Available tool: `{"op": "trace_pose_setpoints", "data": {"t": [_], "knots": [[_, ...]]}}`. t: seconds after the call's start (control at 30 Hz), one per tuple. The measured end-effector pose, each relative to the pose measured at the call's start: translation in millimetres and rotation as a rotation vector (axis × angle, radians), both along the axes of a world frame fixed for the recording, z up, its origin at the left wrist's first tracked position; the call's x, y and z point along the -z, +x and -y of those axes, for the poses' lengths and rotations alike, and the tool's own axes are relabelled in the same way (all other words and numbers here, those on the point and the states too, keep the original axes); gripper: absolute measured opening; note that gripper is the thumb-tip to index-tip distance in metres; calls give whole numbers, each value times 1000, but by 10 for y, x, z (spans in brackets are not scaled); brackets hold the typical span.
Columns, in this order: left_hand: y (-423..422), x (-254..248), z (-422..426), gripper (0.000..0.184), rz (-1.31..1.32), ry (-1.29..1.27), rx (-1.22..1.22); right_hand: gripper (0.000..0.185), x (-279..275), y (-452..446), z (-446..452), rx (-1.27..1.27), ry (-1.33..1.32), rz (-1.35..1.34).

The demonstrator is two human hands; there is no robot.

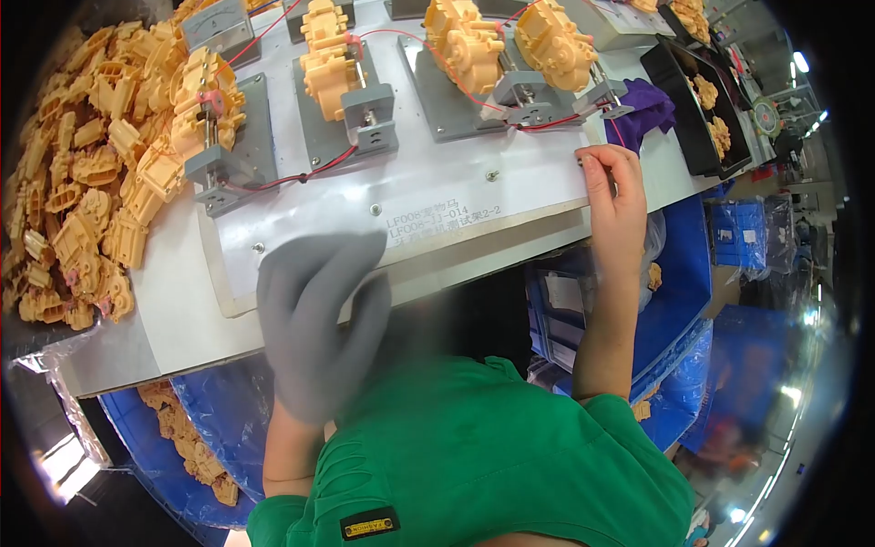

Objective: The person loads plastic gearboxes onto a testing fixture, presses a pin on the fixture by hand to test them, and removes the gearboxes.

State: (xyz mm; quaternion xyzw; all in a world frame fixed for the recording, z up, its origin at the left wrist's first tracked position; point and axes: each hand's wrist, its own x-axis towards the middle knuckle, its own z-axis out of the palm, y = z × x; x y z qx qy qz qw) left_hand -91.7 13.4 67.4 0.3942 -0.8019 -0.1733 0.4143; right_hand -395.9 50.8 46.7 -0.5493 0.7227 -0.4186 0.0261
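Grey-gloved left hand [317, 319] gapes by white board [533, 194]; right hand [616, 187] curls, its grip unclear.

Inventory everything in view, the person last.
Table: one, whitish, centre
Board: one, white, on table
Fixtures: four clear, grey, on board
Mounted casings: four, yellow-orange, on fixtures
Loose casings: many, yellow-orange, piled left
Meter: one clear, grey, upper left
Wires: several, red, along fixtures
Cloth: one, purple, board's right end
Tray: one clear, black, right of cloth
Bins: several, blue, below
Shirt: one, green, bottom
Left hand: one, grey-gloved, at board's near edge
Right hand: one, bare, at board's right edge
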Motion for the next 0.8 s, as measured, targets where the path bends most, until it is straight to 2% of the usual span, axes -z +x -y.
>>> {"op": "trace_pose_setpoints", "data": {"t": [0.1,0.2,0.27,0.33,0.4,0.53,0.8], "knots": [[270,-30,-106,44,-83,-117,-98,14,23,-92,-5,-25,-2,5],[498,30,-21,36,-104,-34,-325,18,-80,93,11,71,-63,-82],[586,51,61,32,-54,80,-348,18,-158,333,33,-10,-132,-30],[663,89,139,28,213,38,-319,18,-216,579,59,-63,-209,13],[656,112,202,22,209,-4,-349,20,-273,833,83,-294,-255,-45],[680,148,350,14,144,13,-324,23,-310,1142,114,-478,-188,-4],[661,194,353,10,83,-9,-327,20,-297,1283,138,-552,-169,4]]}}
